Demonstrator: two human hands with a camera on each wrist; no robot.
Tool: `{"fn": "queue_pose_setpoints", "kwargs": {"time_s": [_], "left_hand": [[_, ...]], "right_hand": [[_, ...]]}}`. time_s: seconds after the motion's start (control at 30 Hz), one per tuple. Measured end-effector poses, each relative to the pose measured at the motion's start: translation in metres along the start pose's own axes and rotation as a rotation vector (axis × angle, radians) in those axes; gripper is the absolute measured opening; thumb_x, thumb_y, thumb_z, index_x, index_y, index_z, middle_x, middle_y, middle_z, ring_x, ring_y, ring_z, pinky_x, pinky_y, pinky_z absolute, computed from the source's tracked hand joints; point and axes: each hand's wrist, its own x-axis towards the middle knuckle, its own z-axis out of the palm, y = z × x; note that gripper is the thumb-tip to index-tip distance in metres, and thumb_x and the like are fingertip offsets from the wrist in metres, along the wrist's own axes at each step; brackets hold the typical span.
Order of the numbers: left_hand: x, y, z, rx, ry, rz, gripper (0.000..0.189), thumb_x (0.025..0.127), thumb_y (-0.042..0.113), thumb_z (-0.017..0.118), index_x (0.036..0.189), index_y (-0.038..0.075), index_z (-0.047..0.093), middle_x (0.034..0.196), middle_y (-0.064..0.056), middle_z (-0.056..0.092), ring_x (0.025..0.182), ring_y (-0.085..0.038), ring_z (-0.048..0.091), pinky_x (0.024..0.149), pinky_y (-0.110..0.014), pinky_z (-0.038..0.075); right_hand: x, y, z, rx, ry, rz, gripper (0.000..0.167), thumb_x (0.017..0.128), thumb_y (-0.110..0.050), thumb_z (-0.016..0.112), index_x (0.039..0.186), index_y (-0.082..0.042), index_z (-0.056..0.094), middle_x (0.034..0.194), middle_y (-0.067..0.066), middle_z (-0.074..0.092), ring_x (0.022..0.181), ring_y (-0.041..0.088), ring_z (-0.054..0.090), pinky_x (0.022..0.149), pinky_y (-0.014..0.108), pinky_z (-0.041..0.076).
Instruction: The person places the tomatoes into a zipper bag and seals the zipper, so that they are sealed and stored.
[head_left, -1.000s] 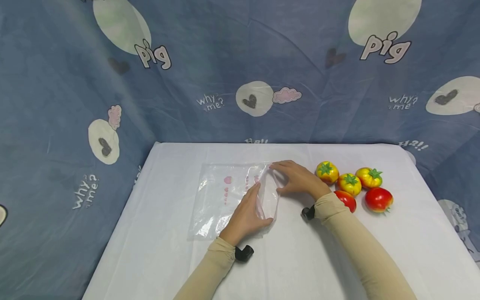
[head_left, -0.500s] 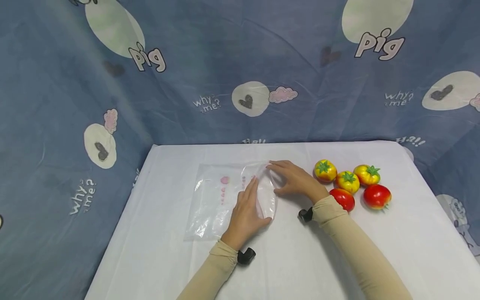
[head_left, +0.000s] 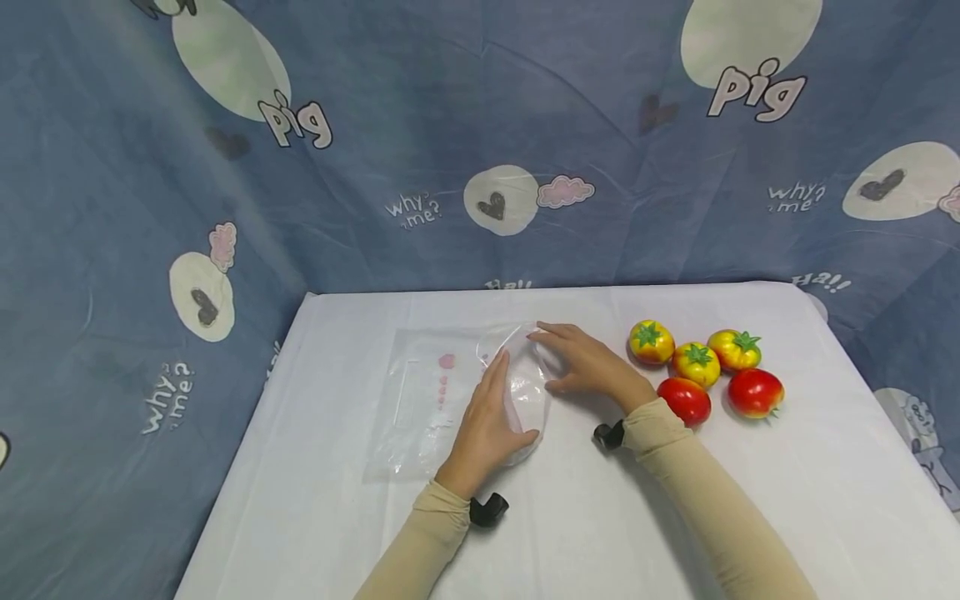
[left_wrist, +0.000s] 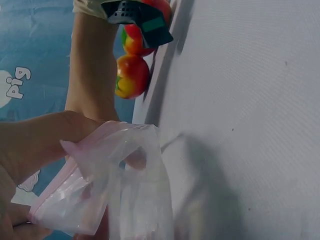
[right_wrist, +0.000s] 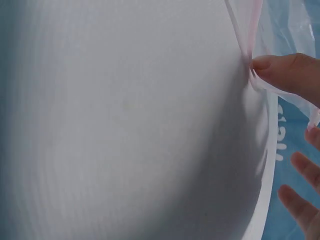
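A clear zip bag [head_left: 412, 400] with pink hearts and a pink-edged mouth lies flat on the white table, its mouth toward the right. My left hand [head_left: 483, 425] lies along the upper side of the mouth, fingers straight and thumb spread toward the near corner. In the left wrist view, the bag's pink edge [left_wrist: 57, 187] stretches between that thumb and the fingers. From the right, my right hand [head_left: 588, 362] reaches the far corner of the mouth, thumb and fingers spread apart. Its thumb [right_wrist: 287, 72] touches the pink rim in the right wrist view. The mouth gapes between both hands.
To the right stand three yellow-orange tomatoes with green tops, including a front one [head_left: 696, 364], and two red ones, one [head_left: 755, 393] farther right and one [head_left: 684, 401] beside my right sleeve. A blue printed cloth [head_left: 360, 242] hangs behind the table [head_left: 300, 517].
Both hands have shifted slightly left along with the bag's mouth, which now gapes rounder. The head view has turned a little. The tomatoes stay in place.
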Motion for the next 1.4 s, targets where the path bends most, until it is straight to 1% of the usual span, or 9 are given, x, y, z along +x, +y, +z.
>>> {"fn": "queue_pose_setpoints", "kwargs": {"time_s": [0.1, 0.23, 0.4, 0.57, 0.7, 0.93, 1.03, 1.2, 1.4], "left_hand": [[0.001, -0.002, 0.002, -0.040, -0.006, -0.003, 0.130, 0.063, 0.021, 0.099, 0.165, 0.006, 0.020, 0.171, -0.010, 0.026, 0.154, -0.034, 0.036, 0.124, -0.049, 0.037], [0.001, -0.005, 0.004, -0.073, -0.005, -0.005, 0.130, 0.063, 0.021, 0.099, 0.165, 0.005, 0.019, 0.172, -0.011, 0.026, 0.156, -0.035, 0.032, 0.125, -0.048, 0.035], [0.002, -0.007, 0.004, -0.074, 0.001, -0.027, 0.132, 0.062, 0.021, 0.099, 0.165, 0.007, 0.018, 0.172, -0.010, 0.026, 0.155, -0.037, 0.032, 0.125, -0.049, 0.035], [0.003, -0.009, 0.000, -0.077, 0.016, -0.054, 0.134, 0.061, 0.019, 0.100, 0.166, 0.010, 0.017, 0.172, -0.008, 0.025, 0.155, -0.038, 0.032, 0.125, -0.050, 0.036], [0.003, -0.009, -0.002, -0.083, 0.026, -0.056, 0.134, 0.060, 0.019, 0.100, 0.166, 0.008, 0.018, 0.172, -0.009, 0.026, 0.154, -0.041, 0.033, 0.123, -0.052, 0.037], [0.004, -0.011, -0.001, -0.091, 0.020, -0.028, 0.132, 0.061, 0.018, 0.100, 0.165, 0.004, 0.019, 0.171, -0.013, 0.027, 0.155, -0.038, 0.033, 0.124, -0.050, 0.036], [0.003, -0.012, 0.000, -0.085, 0.007, -0.031, 0.133, 0.061, 0.019, 0.100, 0.165, 0.005, 0.018, 0.171, -0.012, 0.026, 0.156, -0.035, 0.032, 0.125, -0.048, 0.035], [0.003, -0.013, 0.001, -0.077, 0.009, -0.029, 0.133, 0.061, 0.019, 0.100, 0.165, 0.005, 0.018, 0.171, -0.012, 0.027, 0.156, -0.033, 0.033, 0.125, -0.046, 0.035], [0.004, -0.012, -0.001, -0.071, 0.018, -0.023, 0.132, 0.062, 0.018, 0.100, 0.164, 0.003, 0.018, 0.171, -0.013, 0.027, 0.156, -0.033, 0.032, 0.126, -0.045, 0.033]], "right_hand": [[-0.004, 0.001, 0.001, 0.026, 0.031, 0.008, 0.086, 0.080, -0.025, 0.089, 0.155, -0.019, 0.047, 0.167, 0.013, 0.036, 0.151, 0.037, 0.039, 0.122, 0.058, 0.038], [-0.011, 0.002, -0.002, 0.084, 0.119, 0.037, 0.085, 0.082, -0.025, 0.087, 0.156, -0.019, 0.046, 0.167, 0.015, 0.035, 0.152, 0.039, 0.036, 0.124, 0.060, 0.034], [-0.027, 0.004, -0.010, 0.134, 0.304, 0.122, 0.078, 0.086, -0.023, 0.085, 0.154, -0.016, 0.048, 0.162, 0.015, 0.044, 0.149, 0.037, 0.039, 0.124, 0.059, 0.034], [-0.045, 0.009, -0.016, 0.088, 0.525, 0.199, 0.063, 0.087, -0.013, 0.082, 0.145, -0.008, 0.057, 0.149, 0.018, 0.056, 0.141, 0.038, 0.048, 0.121, 0.058, 0.037], [-0.059, 0.016, -0.018, 0.058, 0.623, 0.266, 0.060, 0.085, -0.010, 0.083, 0.140, -0.007, 0.060, 0.143, 0.019, 0.060, 0.136, 0.039, 0.052, 0.118, 0.058, 0.040], [-0.077, 0.026, -0.024, 0.052, 0.654, 0.357, 0.071, 0.082, -0.010, 0.086, 0.146, -0.008, 0.055, 0.141, 0.021, 0.059, 0.132, 0.042, 0.052, 0.114, 0.063, 0.043], [-0.082, 0.026, -0.029, 0.034, 0.621, 0.413, 0.073, 0.083, -0.011, 0.085, 0.148, -0.009, 0.052, 0.144, 0.022, 0.056, 0.134, 0.043, 0.049, 0.114, 0.065, 0.042], [-0.090, 0.027, -0.036, -0.009, 0.528, 0.518, 0.079, 0.085, -0.019, 0.083, 0.154, -0.008, 0.045, 0.149, 0.026, 0.050, 0.135, 0.049, 0.047, 0.114, 0.070, 0.039], [-0.096, 0.034, -0.041, -0.036, 0.463, 0.569, 0.081, 0.085, -0.026, 0.085, 0.151, 0.000, 0.047, 0.150, 0.029, 0.052, 0.134, 0.051, 0.050, 0.115, 0.069, 0.038]]}}
